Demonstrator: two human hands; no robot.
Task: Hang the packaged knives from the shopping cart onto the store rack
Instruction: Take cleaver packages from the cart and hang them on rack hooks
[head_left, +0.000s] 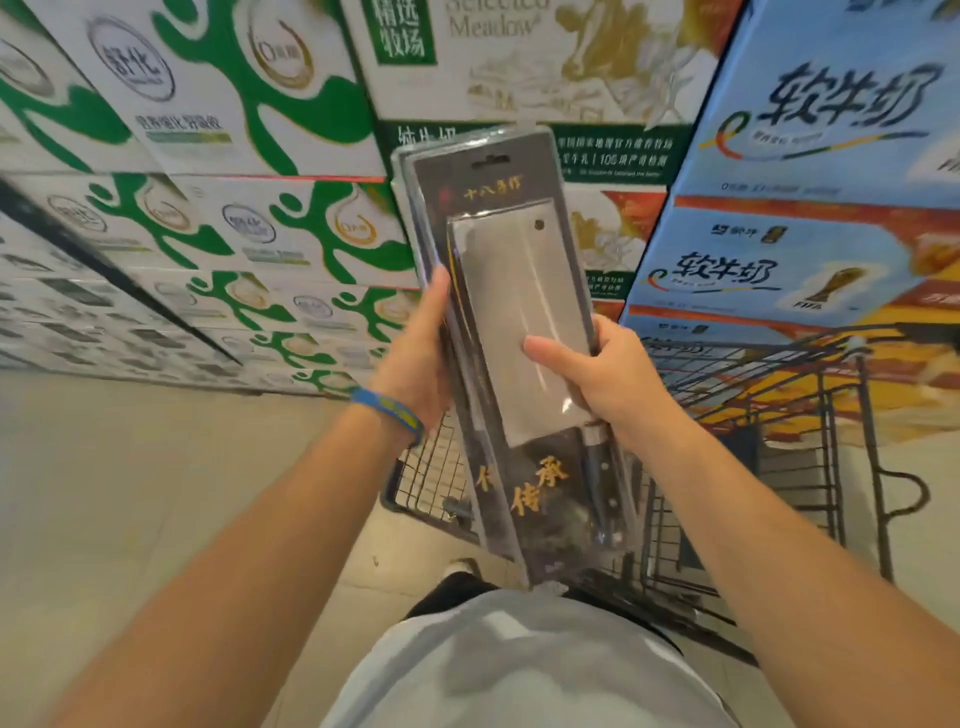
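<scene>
A stack of packaged knives (511, 270), dark cards with clear blisters over steel cleavers, stands upright in front of me. The front pack shows a wide blade, a black riveted handle and gold characters. My left hand (418, 358) grips the stack's left edge, thumb pointing up along it. My right hand (597, 382) holds the right edge with its thumb across the front blister. The wire shopping cart (737, 467) is below and behind the packs. No store rack is in sight.
Stacked milk cartons fill the background: green-and-white boxes (234, 208) on the left, blue boxes (810, 249) on the right behind the cart. Beige tiled floor (130, 467) lies to the left. A blue wristband is on my left wrist.
</scene>
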